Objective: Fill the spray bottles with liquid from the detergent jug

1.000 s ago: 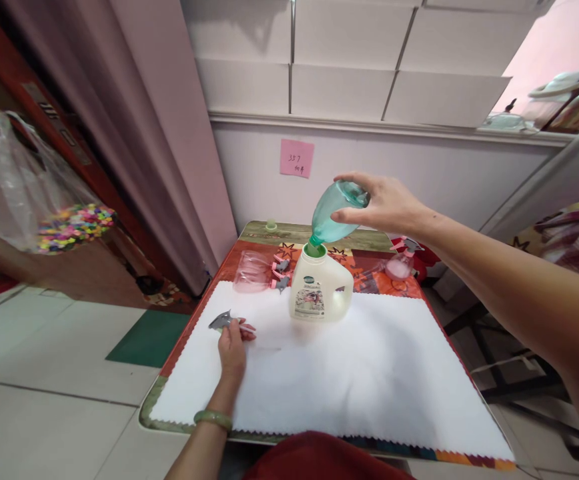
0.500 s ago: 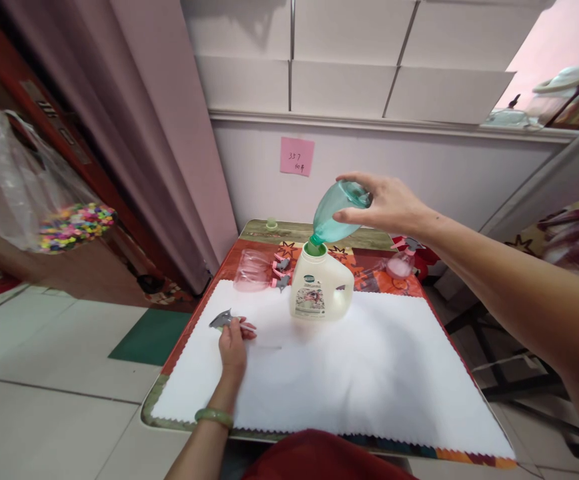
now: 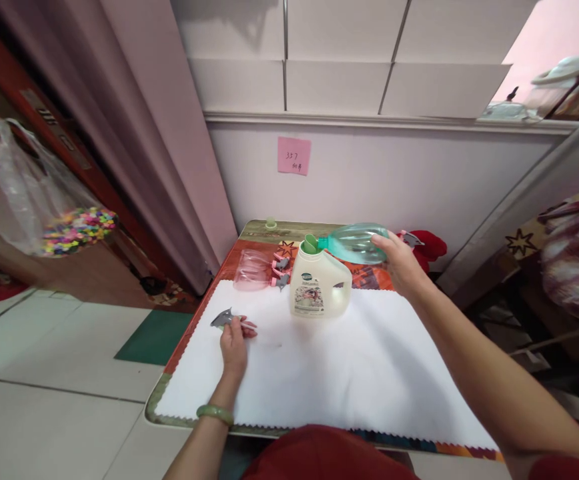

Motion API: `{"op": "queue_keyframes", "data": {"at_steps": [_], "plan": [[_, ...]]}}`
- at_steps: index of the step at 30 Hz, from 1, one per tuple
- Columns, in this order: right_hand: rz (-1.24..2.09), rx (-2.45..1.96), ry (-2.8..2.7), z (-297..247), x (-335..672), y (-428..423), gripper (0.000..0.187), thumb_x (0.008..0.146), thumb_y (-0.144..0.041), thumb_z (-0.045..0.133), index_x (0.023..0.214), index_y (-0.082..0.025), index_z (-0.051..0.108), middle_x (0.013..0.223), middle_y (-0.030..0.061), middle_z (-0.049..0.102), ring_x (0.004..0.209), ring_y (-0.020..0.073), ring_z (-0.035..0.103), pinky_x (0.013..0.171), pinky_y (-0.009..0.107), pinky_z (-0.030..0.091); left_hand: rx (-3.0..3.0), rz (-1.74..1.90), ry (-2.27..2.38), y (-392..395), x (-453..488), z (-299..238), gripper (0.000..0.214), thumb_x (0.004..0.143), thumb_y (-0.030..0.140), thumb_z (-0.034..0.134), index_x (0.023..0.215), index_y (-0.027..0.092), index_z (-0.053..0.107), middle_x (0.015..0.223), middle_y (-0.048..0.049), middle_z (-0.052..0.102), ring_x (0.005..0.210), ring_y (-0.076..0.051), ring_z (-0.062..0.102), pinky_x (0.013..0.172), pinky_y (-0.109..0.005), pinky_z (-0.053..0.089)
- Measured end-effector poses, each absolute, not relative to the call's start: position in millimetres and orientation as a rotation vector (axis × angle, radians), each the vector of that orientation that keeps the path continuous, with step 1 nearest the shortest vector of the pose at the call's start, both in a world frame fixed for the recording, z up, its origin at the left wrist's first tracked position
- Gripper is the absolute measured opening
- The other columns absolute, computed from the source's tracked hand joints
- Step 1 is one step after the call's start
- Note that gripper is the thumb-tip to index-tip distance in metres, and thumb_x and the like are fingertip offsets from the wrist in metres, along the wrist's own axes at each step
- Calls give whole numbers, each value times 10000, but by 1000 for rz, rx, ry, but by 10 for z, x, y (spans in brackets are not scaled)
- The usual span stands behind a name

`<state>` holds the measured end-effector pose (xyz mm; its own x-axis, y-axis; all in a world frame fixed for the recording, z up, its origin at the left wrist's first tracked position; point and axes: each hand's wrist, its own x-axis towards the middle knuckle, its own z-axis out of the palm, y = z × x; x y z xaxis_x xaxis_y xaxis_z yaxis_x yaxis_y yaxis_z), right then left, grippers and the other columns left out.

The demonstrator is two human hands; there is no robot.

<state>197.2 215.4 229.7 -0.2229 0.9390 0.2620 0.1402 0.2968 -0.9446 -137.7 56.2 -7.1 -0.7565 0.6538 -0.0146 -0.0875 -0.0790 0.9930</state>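
Note:
In my right hand [image 3: 403, 261] is a clear teal bottle [image 3: 354, 243], gripped by its base and lying almost level. Its open neck points left, close beside the green spout [image 3: 310, 244] of a cream detergent jug [image 3: 314, 287]; whether they touch I cannot tell. The jug stands upright near the back of the white cloth. My left hand [image 3: 234, 337] is closed around a grey trigger spray head [image 3: 223, 318] with a thin tube, low over the cloth's left side.
Clear pink spray bottles [image 3: 252, 270] with grey-and-pink triggers lie left of the jug. A small green cap [image 3: 271, 223] sits at the table's back edge. Behind my right hand is a red object [image 3: 429, 247]. The wall [image 3: 249, 167] rises behind the table.
My right hand has come down and right, turning the teal bottle from neck-down in the jug's opening to nearly level. My left hand stays about where it was.

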Motion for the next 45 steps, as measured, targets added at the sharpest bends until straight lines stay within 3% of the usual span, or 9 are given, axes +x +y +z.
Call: {"op": "queue_keyframes", "data": {"at_steps": [4,8,10,13,15,21,32,39,45], "plan": [[1535,-945,-1145,1902,2018,1846,467,879,-612,593,1208,-286,654,1223,58,746,938,241,751,667,330,605,493,1898,1651,573,-1305,84,553,867,706,569,919,156,600,666,-55,708,524,-171,649,573,-315,545],[1858,-874,-888,1455,2061,1393,454,884,-683,549,1104,-317,704,1023,46,784,729,247,756,636,397,629,343,1887,1553,588,-1253,364,569,925,737,417,830,198,571,639,-57,681,521,-192,655,582,-368,579],[1977,-836,-805,1272,2072,1142,481,878,-716,532,1063,-314,720,969,64,781,736,274,765,630,421,630,307,1859,1489,603,-1223,558,573,955,712,378,804,203,595,663,-74,681,570,-204,675,624,-392,601],[2042,-817,-767,1129,2064,811,472,886,-680,554,1158,-327,710,1098,80,767,861,288,771,669,412,628,290,1827,1396,637,-1121,934,526,977,652,433,838,195,655,754,-86,708,659,-207,701,704,-397,623],[1984,-819,-817,1114,2052,654,477,870,-618,624,1263,-350,663,1220,77,732,973,286,744,728,407,622,245,1813,1279,659,-1001,1226,512,996,624,433,860,192,672,814,-88,722,692,-198,708,713,-377,625],[1641,-797,-1058,1141,2088,468,858,715,-562,817,1471,-334,480,1306,88,652,1068,279,655,857,397,568,98,1839,1018,669,-613,1909,504,1057,500,388,824,142,656,716,-56,695,579,-139,672,604,-272,577],[1441,-833,-1157,1105,2077,441,822,772,-574,774,1479,-320,441,1343,105,600,1140,298,619,904,427,549,170,1927,1103,617,-396,1998,457,1054,485,407,838,148,627,659,-45,701,561,-137,669,600,-252,538],[1292,-858,-1329,1142,1772,436,895,691,-465,900,1424,-336,402,1383,114,547,1122,258,635,867,399,602,335,1778,965,528,-34,2008,416,973,564,562,961,159,655,866,-95,775,825,-202,745,819,-325,557],[817,-776,-1595,1246,1631,430,895,687,-372,923,1398,-294,387,1514,184,479,1367,343,532,982,509,573,268,1745,898,477,50,2084,436,961,577,576,946,159,698,988,-109,786,952,-233,743,937,-371,538]]}}
